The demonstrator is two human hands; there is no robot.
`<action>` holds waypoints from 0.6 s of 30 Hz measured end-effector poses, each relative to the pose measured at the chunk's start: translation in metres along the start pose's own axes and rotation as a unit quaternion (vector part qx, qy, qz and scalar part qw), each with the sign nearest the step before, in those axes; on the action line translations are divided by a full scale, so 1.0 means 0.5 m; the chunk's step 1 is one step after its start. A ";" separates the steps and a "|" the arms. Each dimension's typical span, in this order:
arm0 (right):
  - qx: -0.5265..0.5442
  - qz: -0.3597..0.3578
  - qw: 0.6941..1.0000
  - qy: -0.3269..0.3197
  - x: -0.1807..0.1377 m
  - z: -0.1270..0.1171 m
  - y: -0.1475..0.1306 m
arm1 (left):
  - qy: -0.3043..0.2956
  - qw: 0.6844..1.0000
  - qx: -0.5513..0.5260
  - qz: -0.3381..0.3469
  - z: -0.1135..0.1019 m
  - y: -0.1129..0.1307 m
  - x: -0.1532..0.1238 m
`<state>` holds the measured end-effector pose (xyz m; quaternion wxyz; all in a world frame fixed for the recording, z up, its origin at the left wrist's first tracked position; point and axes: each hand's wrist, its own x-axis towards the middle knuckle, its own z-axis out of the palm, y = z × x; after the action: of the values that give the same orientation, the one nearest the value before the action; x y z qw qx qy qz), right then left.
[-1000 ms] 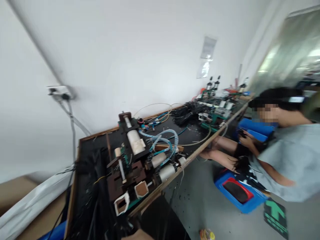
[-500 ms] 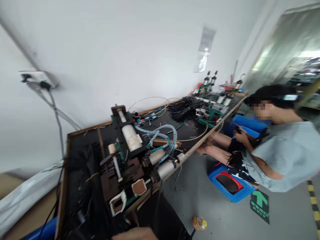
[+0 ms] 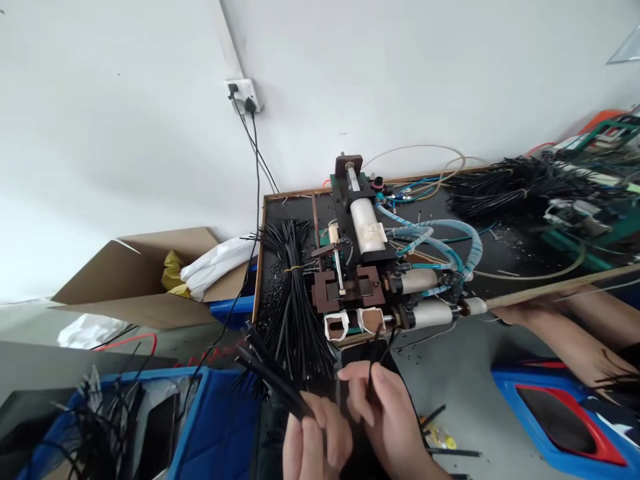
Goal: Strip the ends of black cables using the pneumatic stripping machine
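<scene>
My left hand (image 3: 316,437) is closed round a small bundle of black cables (image 3: 273,373) that points up and to the left. Beside it, my right hand (image 3: 393,417) pinches thin black cable ends (image 3: 375,350) between thumb and fingers; more black strands poke out below that hand. Just beyond both hands stands a pneumatic machine (image 3: 367,280) with brown metal jaws and white cylinders. A large tied bundle of black cables (image 3: 291,300) lies on the bench to its left, a yellow tie round its middle.
Blue bins (image 3: 193,413) with cables stand at lower left, near an open cardboard box (image 3: 135,293). More black cables (image 3: 500,190) lie on the bench (image 3: 515,253) at right. A co-worker's legs (image 3: 565,333) and a blue-red stool (image 3: 555,420) are at right.
My view has swung left and down, bringing the bins and box into sight. Both hands have come up into view with black cables; earlier only part of a hand showed at the bottom edge.
</scene>
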<state>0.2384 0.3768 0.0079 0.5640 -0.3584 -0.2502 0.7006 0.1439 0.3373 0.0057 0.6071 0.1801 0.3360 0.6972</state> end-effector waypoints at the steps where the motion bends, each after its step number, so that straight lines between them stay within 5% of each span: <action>1: 0.009 0.009 1.000 -0.004 0.005 0.000 -0.006 | -0.010 1.000 -0.004 -0.015 0.003 0.001 -0.002; 18: 0.115 0.050 0.992 0.001 0.036 0.030 0.034 | -0.086 0.994 0.066 -0.016 -0.052 0.045 0.023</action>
<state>0.2143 0.3910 0.0003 0.5661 -0.3037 -0.1492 0.7517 0.1083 0.3413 0.0010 0.6318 0.2735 0.3304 0.6456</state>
